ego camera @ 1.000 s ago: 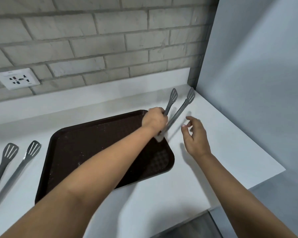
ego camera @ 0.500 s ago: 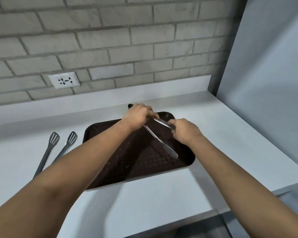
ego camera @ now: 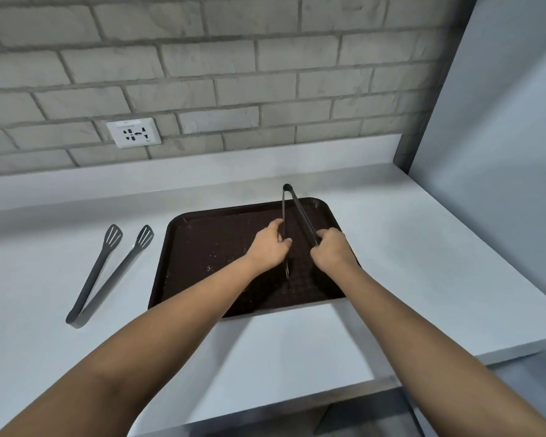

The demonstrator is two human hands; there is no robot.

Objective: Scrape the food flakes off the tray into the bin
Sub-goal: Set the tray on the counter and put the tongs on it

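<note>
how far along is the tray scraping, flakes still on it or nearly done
Early. Done: both hands, left hand and right hand, each grip an arm of the tongs over the tray. In hand: lining up to scrape. Left: pale flakes remain scattered; no bin is in view.

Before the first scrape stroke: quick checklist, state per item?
1. Tongs held: ok, left hand on one arm, right hand on the other.
2. Tong tips on tray: cannot tell, hands hide them.
3. Flakes left to scrape: ok, specks scattered over the tray.
4. Tray flat on counter: ok.
5. Bin in reach: cannot tell, none in view.
6. Spare tongs clear of tray: ok, lying apart on its left.
</note>
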